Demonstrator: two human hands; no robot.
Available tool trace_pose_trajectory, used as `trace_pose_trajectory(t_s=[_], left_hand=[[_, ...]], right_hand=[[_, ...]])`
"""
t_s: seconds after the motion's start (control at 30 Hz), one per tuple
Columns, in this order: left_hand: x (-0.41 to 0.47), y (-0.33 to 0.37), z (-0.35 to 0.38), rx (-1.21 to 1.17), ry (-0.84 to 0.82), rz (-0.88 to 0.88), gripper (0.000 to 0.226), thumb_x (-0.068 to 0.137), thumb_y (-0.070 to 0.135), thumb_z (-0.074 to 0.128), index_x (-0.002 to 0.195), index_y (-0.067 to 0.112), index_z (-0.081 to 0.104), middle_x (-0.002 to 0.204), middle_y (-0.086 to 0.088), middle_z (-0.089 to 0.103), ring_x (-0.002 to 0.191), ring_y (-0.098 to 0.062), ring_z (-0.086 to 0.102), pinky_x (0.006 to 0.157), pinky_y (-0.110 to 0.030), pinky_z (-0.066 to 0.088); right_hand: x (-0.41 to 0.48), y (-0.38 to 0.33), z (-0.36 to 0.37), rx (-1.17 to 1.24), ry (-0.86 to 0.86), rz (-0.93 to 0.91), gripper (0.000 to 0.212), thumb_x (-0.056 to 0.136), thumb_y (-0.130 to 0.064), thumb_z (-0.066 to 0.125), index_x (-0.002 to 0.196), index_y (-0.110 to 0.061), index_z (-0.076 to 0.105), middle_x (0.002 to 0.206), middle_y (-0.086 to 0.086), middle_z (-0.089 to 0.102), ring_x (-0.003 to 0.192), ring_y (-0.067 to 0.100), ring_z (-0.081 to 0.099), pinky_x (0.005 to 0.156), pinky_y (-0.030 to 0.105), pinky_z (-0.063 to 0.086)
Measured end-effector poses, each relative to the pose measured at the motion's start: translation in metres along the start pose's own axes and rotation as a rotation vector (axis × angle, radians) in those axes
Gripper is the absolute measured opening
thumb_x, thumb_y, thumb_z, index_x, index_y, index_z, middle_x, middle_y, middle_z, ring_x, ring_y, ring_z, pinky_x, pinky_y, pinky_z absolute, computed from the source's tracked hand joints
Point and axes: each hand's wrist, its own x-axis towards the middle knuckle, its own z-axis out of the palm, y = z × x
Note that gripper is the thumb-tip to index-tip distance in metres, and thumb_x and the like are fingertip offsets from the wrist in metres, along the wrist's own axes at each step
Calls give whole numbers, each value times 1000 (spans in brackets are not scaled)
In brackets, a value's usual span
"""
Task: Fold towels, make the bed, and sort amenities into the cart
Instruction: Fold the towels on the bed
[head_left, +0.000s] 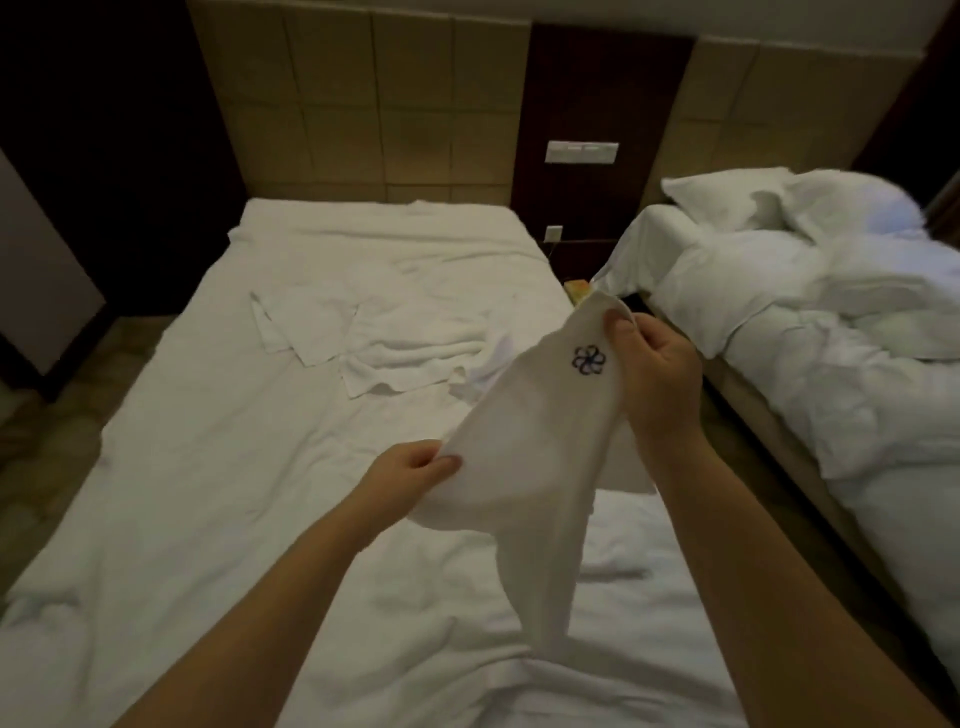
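A white towel (540, 457) with a dark flower emblem hangs in the air over the near bed (234, 467). My left hand (410, 475) pinches its lower left corner. My right hand (654, 369) grips its upper edge beside the emblem. The rest of the towel droops down between my forearms. Further up the bed lie other white towels (374, 338), spread flat and rumpled on the sheet.
A second bed (841, 364) on the right carries a bunched duvet and two pillows (779, 202). A narrow gap with a nightstand (579, 288) separates the beds. A padded headboard and a wall switch panel (582, 151) are behind. A dark cabinet stands at the left.
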Motion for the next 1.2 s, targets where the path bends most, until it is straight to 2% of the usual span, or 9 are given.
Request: trace_pose_trajectory(t_s=[0.23,0.33,0.47,0.63,0.73,0.9,1.07,1.13,1.2], left_hand=[[-86,23,29,229,311,30,18,95,22,51,80,16,56,71,3,55,66,-13,48,61,-27,36],[-112,45,38,20,407,4,19,93,22,53,85,6,62,72,-1,56,66,-16,49,62,-29,38],[-140,71,55,-375,314,-72,20,92,17,58,88,-1,64,76,-14,54,66,-22,50,55,-28,38],[-156,100,79,-639,255,-28,8,94,11,54,92,8,62,78,-8,59,63,-14,56,51,-23,43],[-158,110,80,-612,285,80,14,96,6,48,97,16,57,77,-2,60,61,-8,57,47,-19,46],[-166,113,72,-450,202,178,21,91,2,47,92,7,67,86,-7,65,78,-14,60,64,-19,51],[-163,114,57,-590,182,100,26,96,34,49,93,14,66,90,-3,67,85,-16,65,73,-30,55],[-158,110,52,-525,180,104,26,93,35,56,92,11,64,86,-5,67,79,-18,65,67,-26,54],[-156,106,48,-446,168,146,15,90,18,61,79,9,58,68,-5,58,63,-17,56,55,-21,48]], right_hand=[[-48,7,-76,-57,32,102,40,96,-30,51,70,-1,58,67,15,56,62,20,47,60,31,39],[-72,10,-89,-127,-35,121,36,95,-24,51,68,0,54,67,18,54,64,21,44,60,29,35],[-107,-1,-88,-213,-125,103,37,95,-23,50,61,-12,43,57,0,41,58,16,36,53,24,27],[-143,-21,-75,-326,-129,-100,33,96,-30,49,74,-7,56,63,0,53,59,15,47,59,32,37],[-159,-28,-68,-427,-69,-265,22,94,-32,54,85,-14,64,79,2,64,70,19,57,66,34,49],[-172,-34,-57,-358,-12,-426,13,90,-23,63,100,-15,67,87,0,69,72,18,63,63,35,54],[-180,-29,-44,-301,1,-616,15,86,-21,62,96,-13,71,82,-1,70,66,12,64,58,24,54],[-183,-25,-38,-294,-15,-697,15,88,-23,62,93,-12,71,79,-1,70,65,9,61,61,14,48],[-185,-21,-34,-275,-76,-728,20,90,-28,57,89,-12,70,75,-2,67,65,9,58,61,15,45]])
